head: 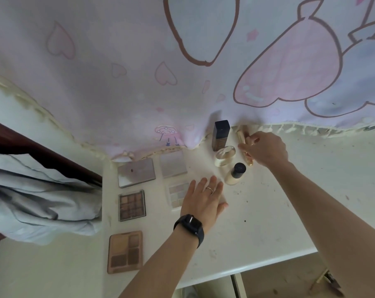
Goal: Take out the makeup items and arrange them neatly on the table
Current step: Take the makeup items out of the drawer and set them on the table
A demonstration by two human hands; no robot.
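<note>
Several flat palettes lie in rows on the white table (268,222): two grey closed ones (136,172) (173,164), a brown eyeshadow palette (131,205), a tan palette (125,251) and a pale palette (177,193). My left hand (203,201) lies flat with straight fingers, partly over the pale palette. Near the curtain stand a dark square bottle (220,134), a clear round bottle (224,156) and a cream bottle with a black cap (236,173). My right hand (265,148) pinches a gold tube (242,136) beside these bottles; its lower end (250,162) shows under the hand.
A pink and lilac cartoon curtain (182,72) hangs over the table's far edge. Pale blue fabric (42,194) is bunched at the left beside a dark wooden rail (53,155). The table's near edge (246,274) runs at the lower right, with floor below.
</note>
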